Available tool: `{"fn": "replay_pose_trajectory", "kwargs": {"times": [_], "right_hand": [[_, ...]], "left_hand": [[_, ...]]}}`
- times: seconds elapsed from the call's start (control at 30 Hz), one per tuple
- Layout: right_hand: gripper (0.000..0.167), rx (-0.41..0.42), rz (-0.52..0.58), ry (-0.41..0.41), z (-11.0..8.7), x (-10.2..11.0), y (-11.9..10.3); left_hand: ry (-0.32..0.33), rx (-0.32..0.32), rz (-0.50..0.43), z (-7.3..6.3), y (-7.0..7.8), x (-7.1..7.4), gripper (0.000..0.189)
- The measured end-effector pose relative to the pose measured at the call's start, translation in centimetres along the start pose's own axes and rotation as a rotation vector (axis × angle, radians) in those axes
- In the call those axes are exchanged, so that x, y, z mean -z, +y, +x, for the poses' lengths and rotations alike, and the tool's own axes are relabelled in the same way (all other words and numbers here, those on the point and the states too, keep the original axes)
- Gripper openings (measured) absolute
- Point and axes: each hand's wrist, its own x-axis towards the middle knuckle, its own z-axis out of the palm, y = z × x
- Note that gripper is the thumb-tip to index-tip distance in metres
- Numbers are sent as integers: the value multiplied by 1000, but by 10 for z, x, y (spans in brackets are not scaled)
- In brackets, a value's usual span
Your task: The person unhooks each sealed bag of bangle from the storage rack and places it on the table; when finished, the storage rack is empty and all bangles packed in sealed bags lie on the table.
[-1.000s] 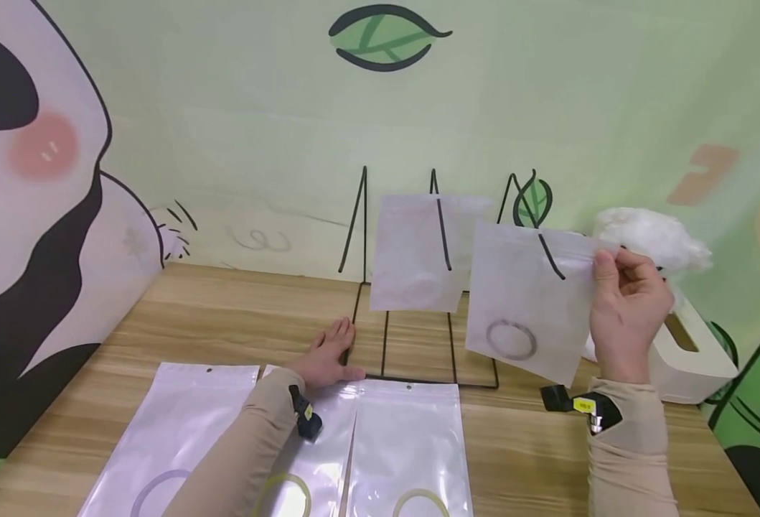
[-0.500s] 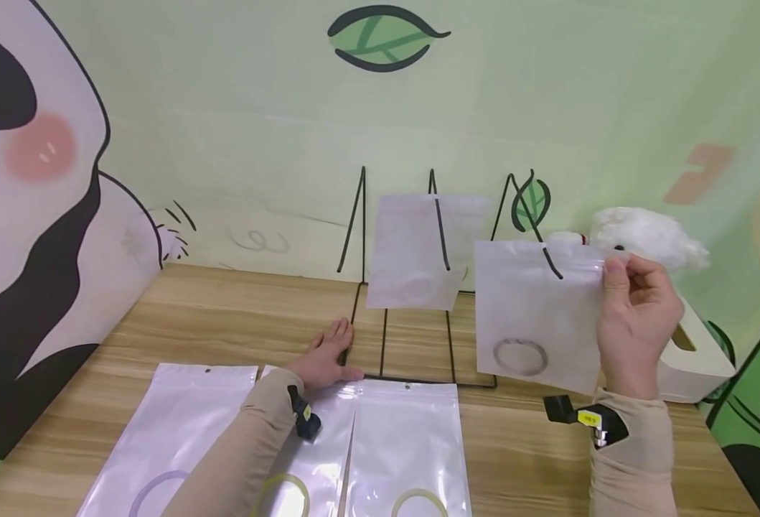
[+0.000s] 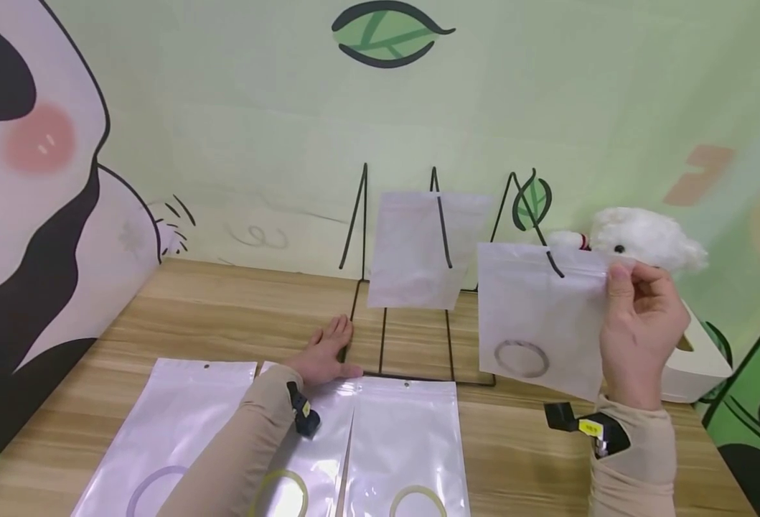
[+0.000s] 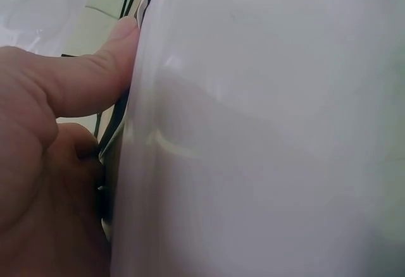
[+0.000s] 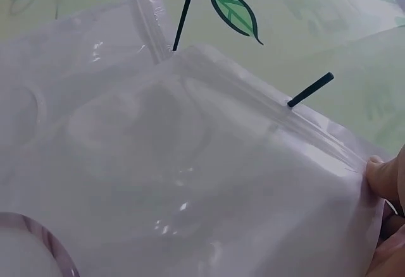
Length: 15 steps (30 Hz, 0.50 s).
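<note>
My right hand (image 3: 641,330) pinches the top right corner of a translucent zip bag (image 3: 537,309) between thumb and fingers. A mottled grey-purple bangle (image 3: 545,359) shows low inside this bag. Through the bag's top edge pokes the right prong (image 5: 310,89) of a black wire display rack (image 3: 412,378). Another zip bag (image 3: 412,251) hangs on the middle prong; the left prong (image 3: 354,215) carries nothing. My left hand (image 3: 320,359) rests at the rack's front left corner, fingers extended, thumb along the front bar. In the left wrist view its thumb (image 4: 95,78) lies beside a bag.
Zip bags lie flat on the wooden table (image 3: 515,459): a left one (image 3: 192,409) with a pale purple bangle, a middle one (image 3: 318,431), partly under my left forearm, and a right one (image 3: 412,424), both with yellowish bangles. A white plush toy (image 3: 644,233) and white box (image 3: 696,373) stand right.
My right hand has moved slightly right and down with the bag, which now hangs lower and faces forward more on the right prong. The left hand has stayed on the rack.
</note>
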Motion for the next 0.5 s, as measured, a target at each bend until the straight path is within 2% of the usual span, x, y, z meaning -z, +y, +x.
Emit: {"fn": "replay_pose_trajectory", "kwargs": {"times": [0.23,0.5], "right_hand": [[24,28,-26,-2,-4,4,0],[21,42,-40,16,-10,9,-8]], "left_hand": [[-4,3,5,0,0,1,95],[-7,1,10,0,0,0,94]]}}
